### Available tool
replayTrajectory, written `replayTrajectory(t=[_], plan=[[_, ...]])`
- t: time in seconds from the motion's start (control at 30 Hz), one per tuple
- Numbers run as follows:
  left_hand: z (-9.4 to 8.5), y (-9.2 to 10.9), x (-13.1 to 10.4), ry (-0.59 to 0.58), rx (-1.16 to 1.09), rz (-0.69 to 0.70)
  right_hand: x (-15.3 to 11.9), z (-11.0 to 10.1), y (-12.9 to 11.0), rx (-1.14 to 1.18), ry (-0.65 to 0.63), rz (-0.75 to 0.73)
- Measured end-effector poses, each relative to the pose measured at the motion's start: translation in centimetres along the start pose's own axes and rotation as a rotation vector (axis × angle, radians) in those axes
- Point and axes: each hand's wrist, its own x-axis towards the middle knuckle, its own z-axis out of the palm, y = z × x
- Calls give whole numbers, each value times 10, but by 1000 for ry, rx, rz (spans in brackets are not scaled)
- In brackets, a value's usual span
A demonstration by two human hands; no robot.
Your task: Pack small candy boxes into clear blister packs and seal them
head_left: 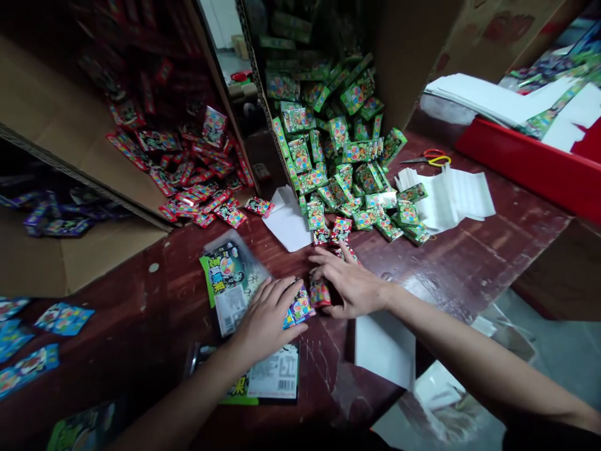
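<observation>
My left hand [268, 314] is closed over a small stack of candy packets, with a purple packet [300, 304] and a blue edge showing beside the thumb. To its right, my right hand [352, 287] curls its fingers and thumb around a red candy packet [320, 294], which stands against the stack. More red packets [340, 229] lie just beyond the right fingertips. A clear plastic pack with a printed card [228, 269] lies partly under my left hand. Below my left wrist is a second printed pack [275, 379].
Cardboard boxes spill green packets [345, 150] and red packets [197, 169] onto the dark red table [154, 307]. Blue packets [66, 318] lie at left. Scissors [432, 158], white paper sheets [446, 197] and a red tray [530, 169] are at right.
</observation>
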Motion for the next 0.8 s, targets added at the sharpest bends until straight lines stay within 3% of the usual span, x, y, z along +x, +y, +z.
replayTrajectory(t=[0.07,0.23,0.33,0.43,0.53,0.67,0.73,0.8], plan=[[0,2,4,-18,-11,8,-7,-19,11,-76,-40,29],[-1,12,18,-33,-21,-36,-16,-72,74,-423,112,302],[-1,22,31,-32,-29,-60,-17,-84,109,-585,-8,331],[3,30,40,-54,-73,-47,-23,-87,113,-553,2,346],[10,39,41,-49,-122,-56,-32,-81,77,-195,239,479],[17,52,35,19,-121,-103,-41,-35,-18,816,542,783],[17,57,31,34,-99,-106,-47,0,-67,1411,502,906],[15,58,26,34,-79,-93,-58,31,-99,1722,479,936]])
